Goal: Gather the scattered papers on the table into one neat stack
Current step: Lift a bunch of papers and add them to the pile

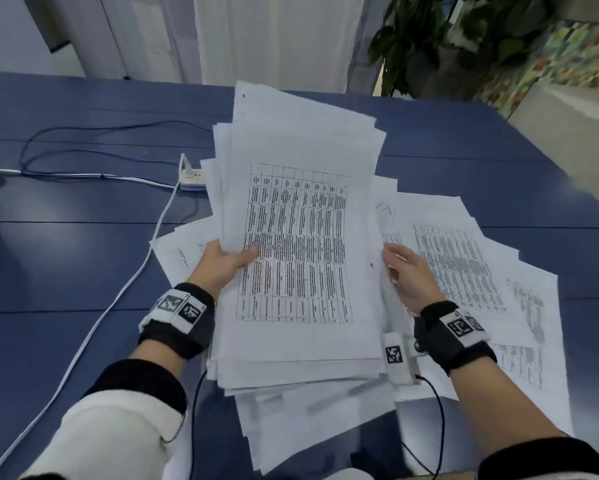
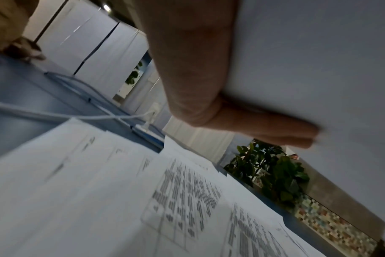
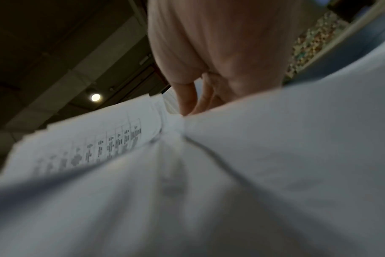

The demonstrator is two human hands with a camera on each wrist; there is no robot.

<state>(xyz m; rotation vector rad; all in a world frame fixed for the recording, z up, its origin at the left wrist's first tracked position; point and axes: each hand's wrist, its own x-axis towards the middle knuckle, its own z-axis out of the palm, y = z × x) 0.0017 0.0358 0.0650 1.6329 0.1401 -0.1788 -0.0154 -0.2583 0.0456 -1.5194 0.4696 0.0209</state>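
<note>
Thumb on top, fingers flat beneath: the left hand pinches the thick bundle of white printed sheets at its left edge, and the bundle rides clear of the blue table, its long axis running straight away from the person. On the opposite edge the right hand lies against the side; whether it clasps the sheets or only steadies them cannot be told, since the right wrist view is a blur of paper. Outward now: the loose white printed pages fan across the table to the right, just beside and below that right hand, with a few more poking out under the left. So the right hand looks the nearer one for the bigger spread.
</note>
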